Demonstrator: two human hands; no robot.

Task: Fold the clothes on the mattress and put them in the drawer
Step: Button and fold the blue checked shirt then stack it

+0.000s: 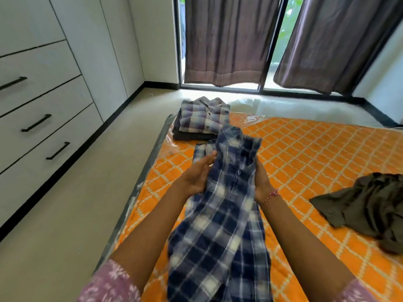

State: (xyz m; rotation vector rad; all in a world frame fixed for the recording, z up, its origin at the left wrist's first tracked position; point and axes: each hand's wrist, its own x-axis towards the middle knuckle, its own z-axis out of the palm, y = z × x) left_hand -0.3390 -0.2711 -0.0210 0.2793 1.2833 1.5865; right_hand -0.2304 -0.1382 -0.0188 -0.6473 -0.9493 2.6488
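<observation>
A blue and white plaid shirt (224, 214) hangs between my hands above the orange patterned mattress (316, 153). My left hand (197, 175) holds its left side, thumb on top and fingers under the cloth. My right hand (261, 182) grips its right edge, fingers hidden behind the fabric. A folded grey and purple plaid shirt (205, 115) lies on a dark folded garment (189, 136) at the mattress's far left corner. A crumpled olive-brown garment (368, 205) lies on the right side of the mattress. White drawers with black handles (37, 123) line the left wall, all closed.
The mattress lies on a pale floor (72, 214), wrapped in clear plastic at its edges. Brown curtains (229, 40) hang over glass doors at the far wall. Tall white wardrobe doors (87, 29) stand beyond the drawers.
</observation>
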